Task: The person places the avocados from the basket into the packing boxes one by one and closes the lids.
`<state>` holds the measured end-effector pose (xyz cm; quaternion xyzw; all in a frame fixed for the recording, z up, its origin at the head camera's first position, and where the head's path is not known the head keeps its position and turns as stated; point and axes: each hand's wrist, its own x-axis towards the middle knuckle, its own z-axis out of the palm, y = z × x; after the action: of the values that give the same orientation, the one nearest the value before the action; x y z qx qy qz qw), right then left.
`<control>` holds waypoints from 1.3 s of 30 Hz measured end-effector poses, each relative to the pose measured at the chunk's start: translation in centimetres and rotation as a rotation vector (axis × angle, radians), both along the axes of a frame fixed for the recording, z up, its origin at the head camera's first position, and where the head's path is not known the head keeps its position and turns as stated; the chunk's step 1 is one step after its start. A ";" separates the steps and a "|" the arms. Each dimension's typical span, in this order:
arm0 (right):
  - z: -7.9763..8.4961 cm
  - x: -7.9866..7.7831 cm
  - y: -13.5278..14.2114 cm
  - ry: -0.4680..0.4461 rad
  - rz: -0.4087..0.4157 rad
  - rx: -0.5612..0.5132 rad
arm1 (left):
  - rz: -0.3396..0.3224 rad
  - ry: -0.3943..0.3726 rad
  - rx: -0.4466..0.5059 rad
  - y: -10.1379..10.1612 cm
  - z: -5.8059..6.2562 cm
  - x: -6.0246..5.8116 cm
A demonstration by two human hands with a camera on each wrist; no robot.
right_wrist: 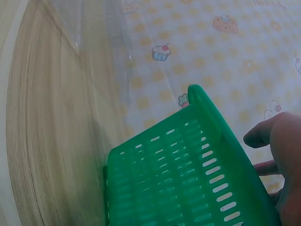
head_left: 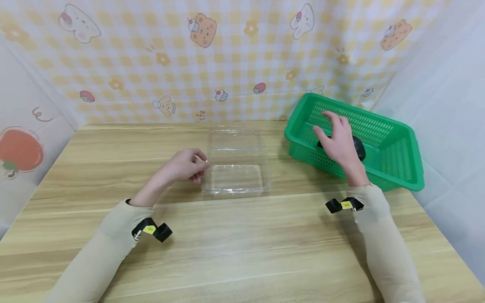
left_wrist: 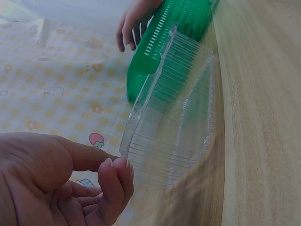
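A transparent plastic clamshell box [head_left: 236,179] lies on the table with its lid [head_left: 235,139] folded back toward the wall. At the box's left side, my left hand [head_left: 185,165] pinches the rim between thumb and forefinger, as the left wrist view shows up close. My right hand [head_left: 341,141] hovers over the green plastic basket [head_left: 414,145], thumb and fingers spread with nothing between them. Beneath that hand sits a black rounded object [head_left: 359,148] in the basket, partly hidden by the palm and wrist.
The wooden table [head_left: 227,248] meets a yellow checked wall covering [head_left: 235,63] at the back. The basket stands at the back right, near a pale side wall [head_left: 451,105]. Both wrists wear small black cameras on beige sleeves.
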<state>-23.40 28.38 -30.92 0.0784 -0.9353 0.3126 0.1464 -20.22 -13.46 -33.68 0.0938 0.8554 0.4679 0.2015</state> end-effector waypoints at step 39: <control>0.9 -4.3 3.9 -0.536 -0.040 0.329 | -0.026 -0.003 -0.020 -0.1 0.3 0.1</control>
<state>-27.66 32.33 -29.99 -0.0026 -0.9799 0.1637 -0.1138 -20.17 -13.51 -33.41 0.1021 0.8584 0.4568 0.2098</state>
